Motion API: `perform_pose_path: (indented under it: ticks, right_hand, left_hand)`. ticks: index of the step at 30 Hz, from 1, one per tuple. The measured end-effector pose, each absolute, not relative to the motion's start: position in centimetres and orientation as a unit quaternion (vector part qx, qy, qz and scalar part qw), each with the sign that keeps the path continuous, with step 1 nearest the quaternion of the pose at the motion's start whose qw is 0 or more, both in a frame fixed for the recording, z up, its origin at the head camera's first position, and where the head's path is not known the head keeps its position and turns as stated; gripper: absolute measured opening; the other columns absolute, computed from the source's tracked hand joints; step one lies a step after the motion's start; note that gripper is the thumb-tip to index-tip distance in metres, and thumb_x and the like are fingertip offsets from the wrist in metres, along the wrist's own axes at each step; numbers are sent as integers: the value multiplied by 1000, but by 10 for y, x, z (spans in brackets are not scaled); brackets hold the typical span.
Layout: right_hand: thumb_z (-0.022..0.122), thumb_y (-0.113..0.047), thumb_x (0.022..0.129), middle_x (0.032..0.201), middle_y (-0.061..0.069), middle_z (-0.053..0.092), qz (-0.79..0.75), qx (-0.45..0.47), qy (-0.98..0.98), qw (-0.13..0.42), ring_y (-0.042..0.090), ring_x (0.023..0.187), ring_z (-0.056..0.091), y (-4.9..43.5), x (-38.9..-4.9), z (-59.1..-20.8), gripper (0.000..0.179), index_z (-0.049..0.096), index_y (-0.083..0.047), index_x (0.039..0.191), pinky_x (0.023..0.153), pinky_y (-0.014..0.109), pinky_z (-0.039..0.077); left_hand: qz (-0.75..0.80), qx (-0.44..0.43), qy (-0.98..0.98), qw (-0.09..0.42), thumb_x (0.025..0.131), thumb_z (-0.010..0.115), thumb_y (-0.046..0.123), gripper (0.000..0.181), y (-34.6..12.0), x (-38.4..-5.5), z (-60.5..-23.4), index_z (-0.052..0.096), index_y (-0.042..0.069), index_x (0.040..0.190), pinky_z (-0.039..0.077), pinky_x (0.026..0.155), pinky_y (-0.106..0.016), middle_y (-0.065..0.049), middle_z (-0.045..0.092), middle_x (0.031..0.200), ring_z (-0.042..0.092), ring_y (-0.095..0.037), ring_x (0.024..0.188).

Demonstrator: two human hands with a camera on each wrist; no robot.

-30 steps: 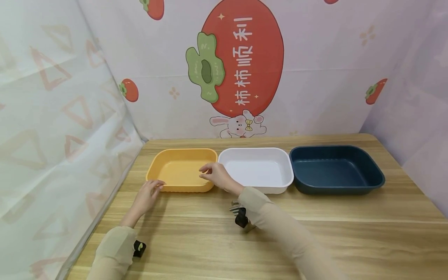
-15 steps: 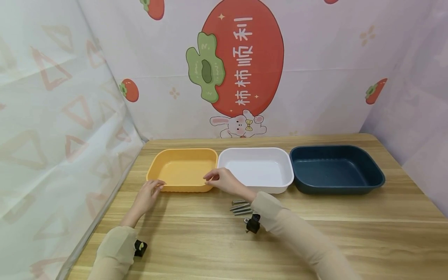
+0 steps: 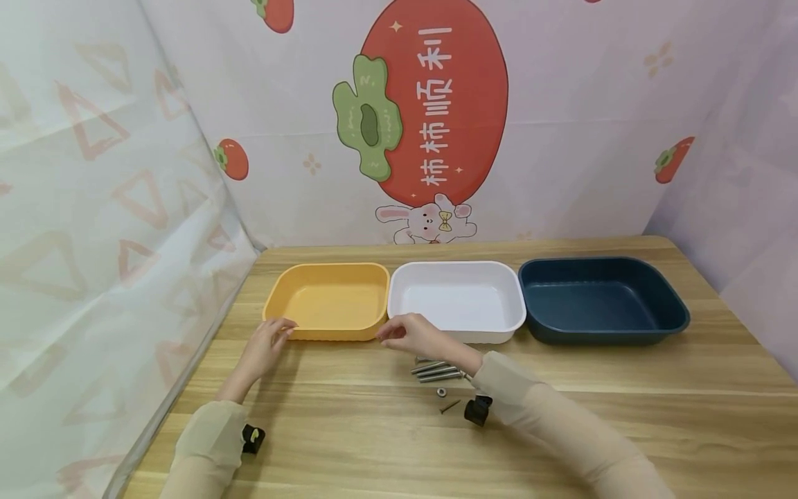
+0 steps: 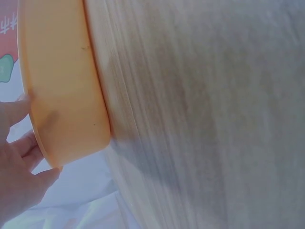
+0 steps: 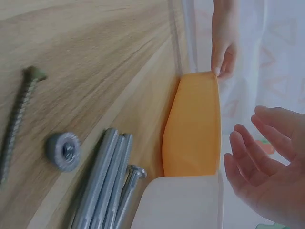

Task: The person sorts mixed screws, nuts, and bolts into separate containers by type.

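Observation:
My left hand [image 3: 263, 346] holds the front left corner of a yellow plastic tray [image 3: 337, 335]; in the left wrist view its fingers [image 4: 28, 148] and thumb lie around the rim. The right hand [image 3: 424, 337] hovers by the seam between the yellow tray and the white tray [image 3: 489, 337], fingers loosely bent with nothing between them. Below its wrist, several long metal bolts [image 3: 436, 374] lie side by side on the table. Close to them are a small nut [image 5: 63, 151] and a brass-coloured screw [image 5: 19, 109], large in the right wrist view.
A dark blue tray [image 3: 605, 337] stands at the right end of the row, against the white one. Wooden table [image 3: 349, 436] stretches in front of the trays. Printed white cloth [image 3: 280, 194] hangs behind and at both sides.
My right hand has drawn back from over the yellow tray, toward me and to the right, uncovering the bolts, nut and screw. The left hand stays at the tray corner.

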State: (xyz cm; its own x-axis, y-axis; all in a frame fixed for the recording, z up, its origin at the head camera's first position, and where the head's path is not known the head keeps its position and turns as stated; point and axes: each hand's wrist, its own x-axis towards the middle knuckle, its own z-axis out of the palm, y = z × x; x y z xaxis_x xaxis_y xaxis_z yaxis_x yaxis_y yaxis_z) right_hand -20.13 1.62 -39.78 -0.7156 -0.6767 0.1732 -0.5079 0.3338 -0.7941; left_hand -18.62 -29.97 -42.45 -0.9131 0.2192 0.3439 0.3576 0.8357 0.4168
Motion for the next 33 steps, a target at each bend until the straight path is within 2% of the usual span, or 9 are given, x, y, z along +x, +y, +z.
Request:
perform_pose_path:
  ticks: [4,12,21,33]
  right_hand:
    - [60,-6,82,88,6,64,-434,-376,812,100,9,75,55,26,-195,-399,15,66,-2,95,66,18,44]
    - [59,-5,83,92,14,64,-432,-389,805,120,14,76,57,43,-187,-403,18,64,2,99,64,19,45]
    - [60,-6,83,95,12,65,-394,-400,816,137,15,81,59,59,-179,-411,18,65,1,98,74,26,48]
    - [61,-6,81,93,8,63,-395,-396,815,152,7,77,57,77,-169,-419,15,66,-1,95,72,22,47]
  left_hand:
    - [-239,-152,-949,139,87,52,2,11,-300,-186,-423,59,-1,94,39,78,-49,-19,58,94,50,-36,92]
    - [-238,-147,-951,133,88,51,4,13,-300,-185,-422,59,-1,96,39,79,-50,-19,57,96,50,-36,93]
    - [-244,-146,-950,127,87,52,3,13,-299,-186,-422,59,-2,96,39,80,-50,-19,57,97,50,-36,93]
    - [-252,-157,-947,126,86,52,2,12,-300,-187,-422,59,-2,95,39,79,-50,-20,58,95,49,-36,92]
